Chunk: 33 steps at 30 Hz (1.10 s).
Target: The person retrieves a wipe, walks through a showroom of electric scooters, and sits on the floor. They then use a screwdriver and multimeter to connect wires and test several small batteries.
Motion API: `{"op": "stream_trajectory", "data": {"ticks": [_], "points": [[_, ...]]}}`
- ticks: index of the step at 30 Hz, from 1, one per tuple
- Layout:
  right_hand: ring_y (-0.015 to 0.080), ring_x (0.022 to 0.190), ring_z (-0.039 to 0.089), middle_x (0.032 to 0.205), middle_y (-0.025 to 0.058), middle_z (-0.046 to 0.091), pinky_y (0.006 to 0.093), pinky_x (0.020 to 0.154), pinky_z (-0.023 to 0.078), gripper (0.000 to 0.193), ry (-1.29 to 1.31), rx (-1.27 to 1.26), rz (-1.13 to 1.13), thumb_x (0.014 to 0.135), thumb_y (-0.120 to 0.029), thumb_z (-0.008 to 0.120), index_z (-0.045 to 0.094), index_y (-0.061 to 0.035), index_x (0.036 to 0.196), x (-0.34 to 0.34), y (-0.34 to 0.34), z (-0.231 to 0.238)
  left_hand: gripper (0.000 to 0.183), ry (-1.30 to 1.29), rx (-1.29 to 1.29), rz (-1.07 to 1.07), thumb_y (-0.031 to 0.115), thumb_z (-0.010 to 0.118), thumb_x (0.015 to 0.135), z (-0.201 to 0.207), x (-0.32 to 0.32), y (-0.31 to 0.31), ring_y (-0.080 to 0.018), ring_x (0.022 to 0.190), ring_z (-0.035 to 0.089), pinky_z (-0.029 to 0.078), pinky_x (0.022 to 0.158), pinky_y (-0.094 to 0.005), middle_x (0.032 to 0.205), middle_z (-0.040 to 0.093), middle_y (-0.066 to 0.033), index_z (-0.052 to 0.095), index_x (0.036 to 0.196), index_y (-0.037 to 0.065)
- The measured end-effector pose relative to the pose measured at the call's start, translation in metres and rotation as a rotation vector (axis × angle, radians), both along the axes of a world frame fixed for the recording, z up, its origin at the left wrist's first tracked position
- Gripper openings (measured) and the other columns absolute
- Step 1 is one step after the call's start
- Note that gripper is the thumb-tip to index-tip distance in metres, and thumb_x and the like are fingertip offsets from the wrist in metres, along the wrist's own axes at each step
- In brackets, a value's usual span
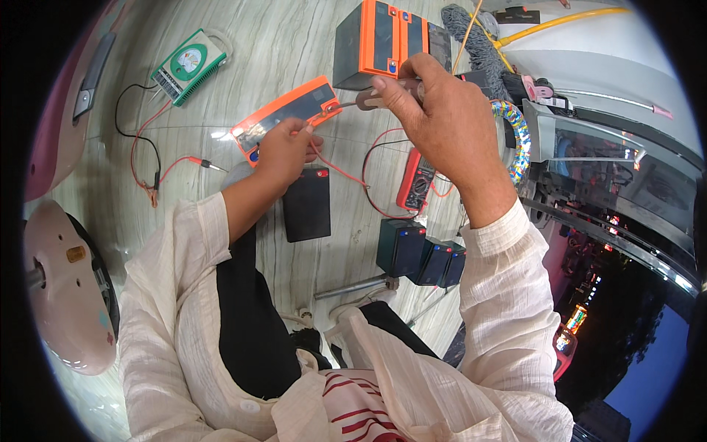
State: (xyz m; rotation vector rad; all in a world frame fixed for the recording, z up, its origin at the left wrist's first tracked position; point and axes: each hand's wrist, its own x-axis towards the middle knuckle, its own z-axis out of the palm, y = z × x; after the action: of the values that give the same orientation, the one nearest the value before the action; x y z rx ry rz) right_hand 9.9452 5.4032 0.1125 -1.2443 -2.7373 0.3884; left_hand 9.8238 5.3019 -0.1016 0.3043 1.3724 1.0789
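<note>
My right hand (453, 121) is closed round the handle of a screwdriver (368, 100). Its shaft reaches left to the right end of an orange-topped battery (283, 109) on the floor. My left hand (286, 153) is closed over that battery's near edge, its fingers pinching a red wire (339, 166) close to the screwdriver's tip. The exact contact at the terminal is too small to make out. From my left hand the wire runs toward a red multimeter (417, 183). A black battery (307, 206) lies just below my left hand.
More orange-topped batteries (379, 37) stand beyond my right hand. Several small dark batteries (401, 247) sit nearer me. At far left lies a green dial tester (190, 65) with clip leads. A pink scooter-like body (70, 295) is at left; a grey mop head (479, 48) lies far right.
</note>
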Motion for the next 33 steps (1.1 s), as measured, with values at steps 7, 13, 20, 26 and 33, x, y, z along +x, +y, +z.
{"op": "stream_trajectory", "data": {"ticks": [7, 13, 20, 26, 33], "points": [[0.0283, 0.062, 0.067, 0.07, 0.0071, 0.069, 0.0395, 0.057, 0.051, 0.027, 0.133, 0.056, 0.123, 0.084, -0.023, 0.068, 0.058, -0.002, 0.098, 0.005, 0.001, -0.008, 0.024, 0.014, 0.006, 0.003, 0.019, 0.054, 0.1, -0.002, 0.001, 0.0, -0.0173, 0.084, 0.07, 0.059, 0.072, -0.0273, 0.098, 0.071, -0.0138, 0.058, 0.112, -0.002], [0.0275, 0.072, 0.068, 0.073, 0.0085, 0.07, 0.038, 0.06, 0.052, 0.032, 0.122, 0.133, 0.199, 0.085, -0.025, 0.07, 0.056, -0.0009, 0.1, 0.013, 0.008, -0.008, 0.023, 0.014, 0.005, -0.019, 0.018, 0.053, 0.1, 0.005, 0.005, 0.005, -0.0173, 0.084, 0.071, 0.059, 0.073, -0.0276, 0.098, 0.071, -0.0138, 0.058, 0.109, -0.003], [0.0298, 0.077, 0.066, 0.082, 0.0123, 0.068, 0.0375, 0.065, 0.052, 0.027, 0.087, -0.115, -0.018, 0.084, -0.017, 0.07, 0.056, 0.001, 0.099, 0.005, 0.0, -0.004, 0.025, 0.035, -0.01, -0.022, 0.021, 0.052, 0.102, 0.005, 0.002, 0.006, -0.0206, 0.088, 0.071, 0.059, 0.077, -0.0294, 0.1, 0.069, -0.0181, 0.055, 0.106, -0.004], [0.0294, 0.074, 0.065, 0.08, 0.0139, 0.064, 0.0378, 0.067, 0.052, 0.026, 0.269, -0.06, 0.089, 0.085, -0.016, 0.071, 0.057, 0.0014, 0.097, 0.01, -0.002, -0.015, 0.025, 0.052, -0.002, -0.041, 0.02, 0.05, 0.102, 0.005, 0.002, 0.01, -0.0204, 0.087, 0.071, 0.059, 0.076, -0.0292, 0.1, 0.069, -0.0175, 0.054, 0.106, -0.004], [0.0248, 0.079, 0.068, 0.089, 0.0126, 0.064, 0.0331, 0.067, 0.054, 0.022, 0.201, -0.125, 0.084, 0.084, -0.004, 0.068, 0.058, 0.0001, 0.102, 0.013, -0.002, -0.008, 0.023, 0.035, 0.006, 0.033, 0.016, 0.052, 0.099, 0.006, 0.006, 0.012, -0.019, 0.079, 0.07, 0.06, 0.069, -0.0295, 0.093, 0.071, -0.0159, 0.057, 0.104, -0.006]]}}
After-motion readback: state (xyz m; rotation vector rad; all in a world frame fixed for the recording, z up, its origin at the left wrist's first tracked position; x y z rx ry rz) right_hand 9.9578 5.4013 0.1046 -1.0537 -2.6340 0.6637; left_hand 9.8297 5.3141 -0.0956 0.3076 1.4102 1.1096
